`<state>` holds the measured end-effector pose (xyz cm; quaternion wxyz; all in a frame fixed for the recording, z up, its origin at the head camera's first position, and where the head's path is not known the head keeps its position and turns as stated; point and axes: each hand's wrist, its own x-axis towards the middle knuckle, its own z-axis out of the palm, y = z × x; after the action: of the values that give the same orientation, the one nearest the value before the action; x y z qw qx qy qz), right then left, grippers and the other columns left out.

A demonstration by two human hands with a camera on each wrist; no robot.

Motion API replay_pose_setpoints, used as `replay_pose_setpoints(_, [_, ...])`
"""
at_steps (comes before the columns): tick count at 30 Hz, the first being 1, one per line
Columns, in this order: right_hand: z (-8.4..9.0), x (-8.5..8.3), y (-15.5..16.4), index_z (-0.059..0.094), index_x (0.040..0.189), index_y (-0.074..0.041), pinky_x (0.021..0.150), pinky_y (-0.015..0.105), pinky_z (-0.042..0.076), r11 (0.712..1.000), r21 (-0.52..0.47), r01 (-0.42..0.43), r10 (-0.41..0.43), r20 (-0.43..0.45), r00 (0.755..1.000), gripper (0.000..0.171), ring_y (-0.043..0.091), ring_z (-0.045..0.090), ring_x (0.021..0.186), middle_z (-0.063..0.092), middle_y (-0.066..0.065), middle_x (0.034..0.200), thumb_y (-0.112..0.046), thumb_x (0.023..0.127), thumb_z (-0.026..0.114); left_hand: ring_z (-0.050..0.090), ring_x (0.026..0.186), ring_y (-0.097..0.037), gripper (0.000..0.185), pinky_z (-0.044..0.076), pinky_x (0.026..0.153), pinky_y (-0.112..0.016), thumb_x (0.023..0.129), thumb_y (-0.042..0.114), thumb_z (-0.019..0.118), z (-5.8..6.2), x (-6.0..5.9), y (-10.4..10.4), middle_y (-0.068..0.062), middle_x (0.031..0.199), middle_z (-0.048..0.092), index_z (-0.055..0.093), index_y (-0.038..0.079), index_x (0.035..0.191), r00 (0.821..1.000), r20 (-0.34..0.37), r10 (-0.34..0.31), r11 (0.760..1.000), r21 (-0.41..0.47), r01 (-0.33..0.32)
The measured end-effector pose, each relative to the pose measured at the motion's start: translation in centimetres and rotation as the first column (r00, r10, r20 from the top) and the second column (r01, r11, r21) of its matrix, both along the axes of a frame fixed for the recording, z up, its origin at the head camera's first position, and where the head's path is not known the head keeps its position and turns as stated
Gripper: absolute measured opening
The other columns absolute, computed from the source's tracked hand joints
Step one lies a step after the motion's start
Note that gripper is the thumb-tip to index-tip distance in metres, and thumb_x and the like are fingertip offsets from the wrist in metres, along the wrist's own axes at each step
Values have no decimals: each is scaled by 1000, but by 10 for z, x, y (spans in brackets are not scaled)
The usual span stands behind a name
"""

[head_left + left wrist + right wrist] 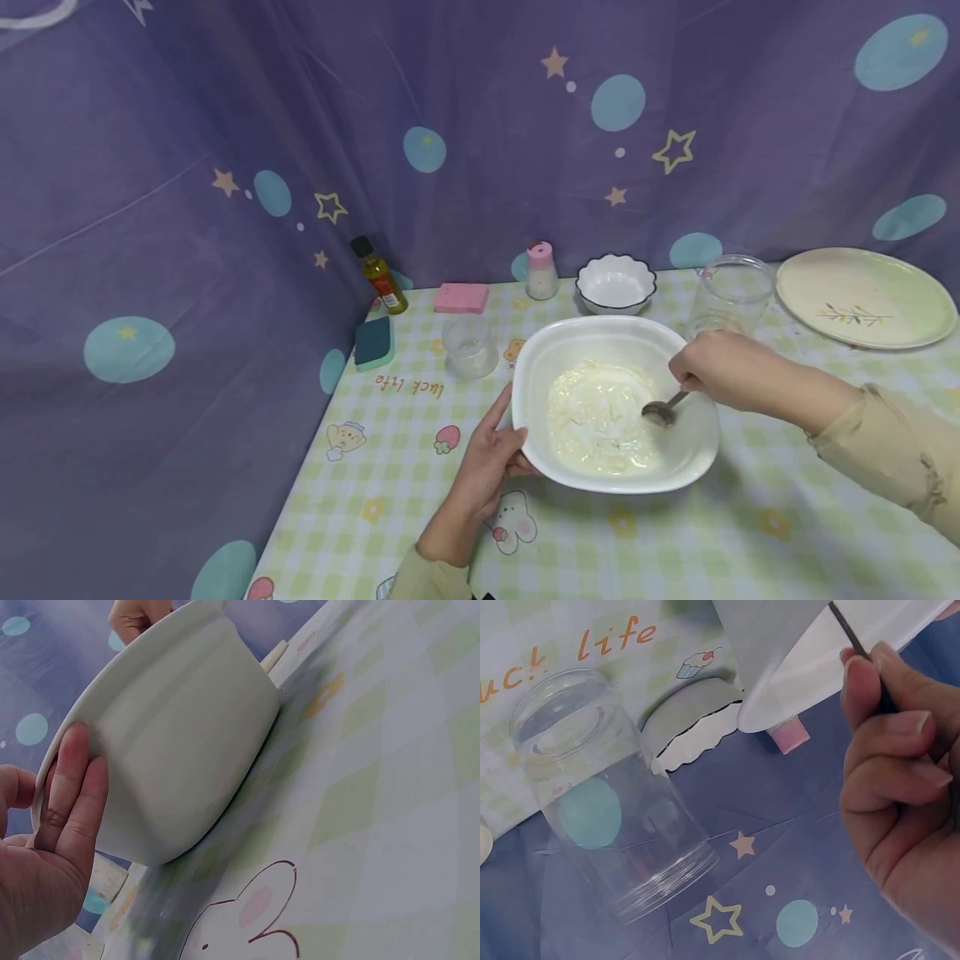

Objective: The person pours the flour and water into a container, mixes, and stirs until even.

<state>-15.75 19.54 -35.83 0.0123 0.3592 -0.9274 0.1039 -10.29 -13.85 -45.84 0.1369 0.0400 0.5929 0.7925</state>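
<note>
A large white bowl (536,375) with rounded corners holds a pale, creamy, wet mixture (600,417). My left hand (483,467) grips its left edge, thumb at the rim and fingers spread under the outer wall, as the left wrist view shows on the bowl (180,735). Over the right side of the bowl, my right hand (723,367) holds a metal spoon (660,413) by its handle. The spoon's head is at the right edge of the mixture. In the right wrist view, curled fingers (885,761) and thumb pinch the dark, thin handle.
Behind the bowl stand a clear jar (731,292), a scalloped white dish (617,285), a pink-topped shaker (542,271) and a pink sponge (461,297). An oil bottle (382,279), a green sponge (374,343) and a clear cup (471,346) are at left; a plate (862,287) lies right.
</note>
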Motion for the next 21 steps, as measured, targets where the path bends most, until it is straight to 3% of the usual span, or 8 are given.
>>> replay_pose_setpoints(6, [0, 0, 2, 53, 59, -23, 52, 21, 33, 995, -41, -86, 89, 85, 992, 36, 0, 34, 55, 42, -18, 58, -5, 77, 78, 71, 63, -20, 66, 59, 66, -39, 97, 4, 53, 1, 1, 0, -33, 95, 66, 30, 29, 153, 1000, 8, 5, 1000, 0, -5])
replay_pose_setpoints(10, [-5, 2, -1, 56, 61, -22, 52, 21, 35, 991, -92, -99, 114, 168, 979, 32, -1, 35, 54, 44, -18, 59, -6, 81, 76, 71, 63, -20, 66, 59, 65, -38, 97, 4, 53, 2, 1, 1, -34, 95, 66, 30, 29, 153, 1000, 14, 7, 1000, -3, -7])
replay_pose_setpoints(14, [-10, 5, -8, 62, 66, -19, 50, 21, 41, 990, -131, -44, 79, 278, 957, 25, -2, 43, 52, 52, -14, 60, -6, 84, 72, 71, 63, -20, 66, 59, 65, -39, 97, 4, 54, 2, 1, 1, -33, 95, 66, 30, 29, 154, 1000, 16, 7, 1000, -3, -7])
replay_pose_setpoints(21, [-17, 9, -23, 64, 66, -17, 51, 22, 44, 983, -153, 105, -50, 328, 943, 24, 2, 51, 50, 55, -11, 58, -5, 87, 69, 71, 63, -21, 65, 59, 65, -39, 97, 4, 53, 2, 0, 1, -32, 95, 67, 30, 29, 153, 1000, 18, 10, 1000, -6, -10])
